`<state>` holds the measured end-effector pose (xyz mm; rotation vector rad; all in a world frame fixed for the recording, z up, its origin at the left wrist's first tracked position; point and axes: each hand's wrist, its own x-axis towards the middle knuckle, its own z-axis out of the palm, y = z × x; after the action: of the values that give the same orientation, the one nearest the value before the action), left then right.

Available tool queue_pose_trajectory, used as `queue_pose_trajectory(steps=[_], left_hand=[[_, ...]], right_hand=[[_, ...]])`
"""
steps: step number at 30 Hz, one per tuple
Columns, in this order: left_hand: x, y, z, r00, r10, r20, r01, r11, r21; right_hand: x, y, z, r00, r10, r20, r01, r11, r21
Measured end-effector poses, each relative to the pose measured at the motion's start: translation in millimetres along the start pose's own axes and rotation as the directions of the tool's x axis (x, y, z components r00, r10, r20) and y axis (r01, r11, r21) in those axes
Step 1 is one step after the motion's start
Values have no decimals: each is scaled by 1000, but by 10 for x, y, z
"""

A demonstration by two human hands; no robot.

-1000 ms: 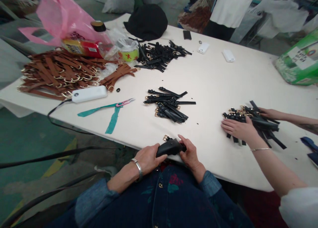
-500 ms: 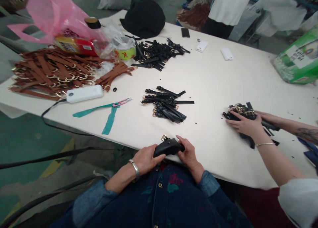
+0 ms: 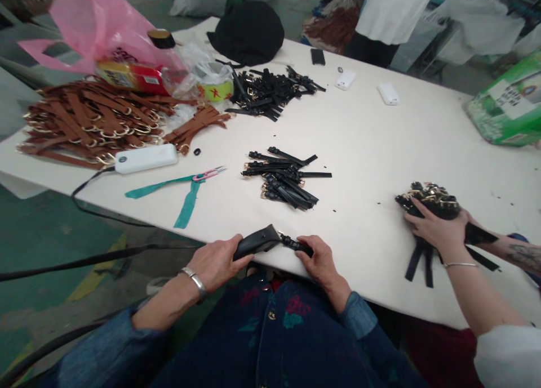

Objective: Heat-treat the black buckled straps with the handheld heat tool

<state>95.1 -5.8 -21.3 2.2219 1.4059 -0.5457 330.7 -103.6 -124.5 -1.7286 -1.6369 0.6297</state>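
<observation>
My left hand (image 3: 217, 261) is closed around a black hand-held tool (image 3: 257, 243) with a broad, flared end pointing right; its exact kind I cannot make out. Just right of that end, my right hand (image 3: 318, 258) grips a short black buckle strap (image 3: 291, 241), its buckle end facing the tool. Most of this strap's other end is hidden in my fingers. Both hands are at the table's front edge. Beyond them lies a small pile of black buckle straps (image 3: 287, 179).
A co-worker's hands (image 3: 439, 230) hold a bundle of black straps (image 3: 435, 199) at right. Pink-handled thread snips (image 3: 207, 175) with green ribbon, a white power bank (image 3: 146, 159) and brown straps (image 3: 84, 117) lie left. More black straps (image 3: 270, 89) and a black cap (image 3: 249, 33) are farther back.
My left hand has drawn the tool leftward, uncovering the strap's buckle end in my right hand. The co-worker's bundle has shifted right and turned, its strap ends hanging toward me.
</observation>
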Motion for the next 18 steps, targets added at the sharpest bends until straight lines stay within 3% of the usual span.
queue_pose_trajectory(steps=[7, 18], left_hand=[[177, 253, 15, 1000, 12, -11, -12, 999, 50], [-5, 170, 41, 1000, 1, 24, -3, 998, 58]], right_hand=[[51, -66, -49, 996, -16, 91, 26, 993, -116], [24, -175, -21, 999, -20, 46, 26, 989, -144]])
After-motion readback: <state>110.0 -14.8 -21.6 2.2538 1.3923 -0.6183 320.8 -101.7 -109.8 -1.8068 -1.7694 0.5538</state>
